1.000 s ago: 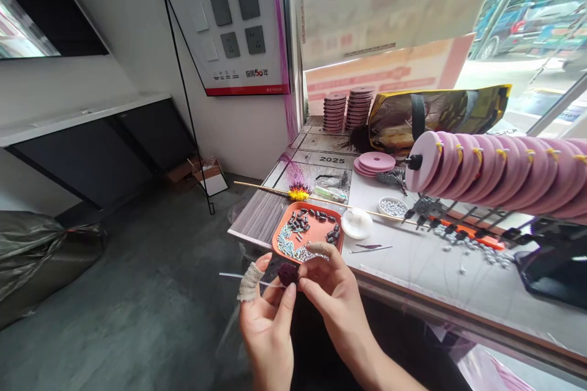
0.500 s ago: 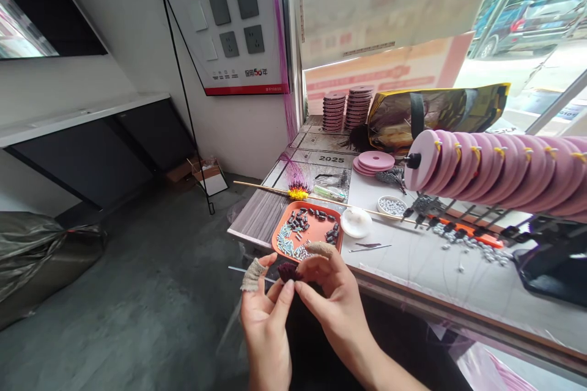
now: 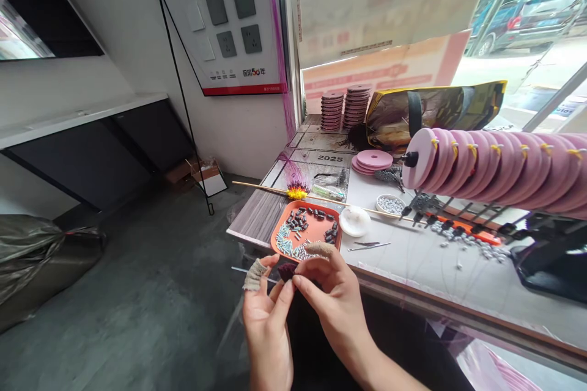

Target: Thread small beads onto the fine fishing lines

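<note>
Both hands meet just off the table's front edge, around a small dark maroon, fuzzy-looking piece (image 3: 287, 271) whose exact kind I cannot make out. My left hand (image 3: 268, 311) pinches it from the left between thumb and fingers, its index finger wrapped in beige tape. From the right, my right hand (image 3: 339, 296) closes thumb and fingertips on its edge; tape covers one finger here too. A thin white stick (image 3: 239, 269) pokes out to the left behind the left hand's fingers. Directly beyond the fingers lies an orange tray (image 3: 308, 234) holding dark cylinders, bluish tubes and small silvery pieces.
A white round dish (image 3: 355, 222), a bowl of grey beads (image 3: 389, 204) and thin metal tools (image 3: 369, 247) lie right of the tray. A bamboo stick (image 3: 257, 186) crosses behind it. Pink spools (image 3: 481, 165) fill a rack at right, with loose beads (image 3: 472, 245) below.
The camera view has shifted slightly. Both hands keep their pinch on the maroon piece, with only tiny finger movement.
</note>
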{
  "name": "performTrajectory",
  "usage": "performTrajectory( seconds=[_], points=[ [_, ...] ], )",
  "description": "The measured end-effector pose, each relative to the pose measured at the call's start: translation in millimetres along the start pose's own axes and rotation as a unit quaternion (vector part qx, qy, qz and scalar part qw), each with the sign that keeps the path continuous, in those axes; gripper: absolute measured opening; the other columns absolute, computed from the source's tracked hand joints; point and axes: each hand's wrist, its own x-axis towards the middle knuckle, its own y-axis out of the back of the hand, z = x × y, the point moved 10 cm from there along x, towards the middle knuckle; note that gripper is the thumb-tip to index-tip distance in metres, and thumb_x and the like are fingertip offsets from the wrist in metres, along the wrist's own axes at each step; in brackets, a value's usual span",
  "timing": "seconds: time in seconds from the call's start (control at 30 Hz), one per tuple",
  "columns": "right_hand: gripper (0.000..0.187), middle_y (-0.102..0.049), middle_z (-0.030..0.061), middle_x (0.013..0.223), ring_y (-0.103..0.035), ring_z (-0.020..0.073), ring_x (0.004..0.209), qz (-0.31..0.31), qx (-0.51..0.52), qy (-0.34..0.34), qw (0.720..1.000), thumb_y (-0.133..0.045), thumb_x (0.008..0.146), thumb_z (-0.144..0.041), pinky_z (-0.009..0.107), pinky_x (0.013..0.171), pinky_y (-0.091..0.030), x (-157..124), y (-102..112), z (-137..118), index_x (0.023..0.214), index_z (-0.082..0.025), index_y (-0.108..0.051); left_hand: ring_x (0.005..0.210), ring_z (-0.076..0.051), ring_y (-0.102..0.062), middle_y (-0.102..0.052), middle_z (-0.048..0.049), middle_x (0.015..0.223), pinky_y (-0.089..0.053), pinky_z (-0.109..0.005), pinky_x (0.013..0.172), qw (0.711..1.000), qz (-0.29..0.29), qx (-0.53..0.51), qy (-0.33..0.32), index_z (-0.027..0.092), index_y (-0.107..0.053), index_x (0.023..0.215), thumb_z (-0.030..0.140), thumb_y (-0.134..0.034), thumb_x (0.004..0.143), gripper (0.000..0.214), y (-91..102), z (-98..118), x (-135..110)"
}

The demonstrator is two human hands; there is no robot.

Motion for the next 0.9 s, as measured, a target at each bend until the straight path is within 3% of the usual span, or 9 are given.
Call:
performTrajectory(
  seconds=[0.27, 0.67, 0.9],
  points=[
    [0.034, -0.063, -0.0043, 0.06, -0.056, 0.0096, 0.056, 0.005, 0.115, -0.088, 0.989, -0.076, 0.06, -0.018, 0.02, 0.056, -0.044, 3, 0, 14, 0.084, -0.02, -0.052, 0.09, -0.017, -0.062, -0.06, -0.0014, 0.103, -0.052, -0.026, 0.079, 1.0, -0.006, -0.012, 0.016, 0.025, -0.059, 0.099, 0.019, -0.072, 0.066, 0.036, -1.3, 0, 1],
    [0.04, -0.064, -0.0036, 0.054, -0.053, 0.01, 0.045, 0.021, 0.149, -0.183, 0.972, -0.081, 0.048, -0.019, 0.024, 0.053, -0.045, 11, 0, 33, 0.078, -0.018, -0.053, 0.074, -0.012, -0.062, -0.056, 0.0016, 0.096, -0.053, -0.025, 0.069, 0.999, 0.029, -0.004, 0.018, 0.026, -0.057, 0.098, 0.02, -0.076, 0.059, 0.044, 6.4, 3, 8],
    [0.038, -0.064, -0.0042, 0.054, -0.056, 0.0099, 0.049, -0.003, 0.094, -0.142, 0.985, -0.08, 0.049, -0.019, 0.022, 0.054, -0.046, 27, -11, 17, 0.076, -0.019, -0.054, 0.079, -0.012, -0.064, -0.054, 0.0018, 0.102, -0.051, -0.023, 0.074, 1.0, -0.019, -0.001, -0.012, 0.027, -0.056, 0.099, 0.017, -0.074, 0.061, 0.044, -3.0, 13, 21]
  ],
)
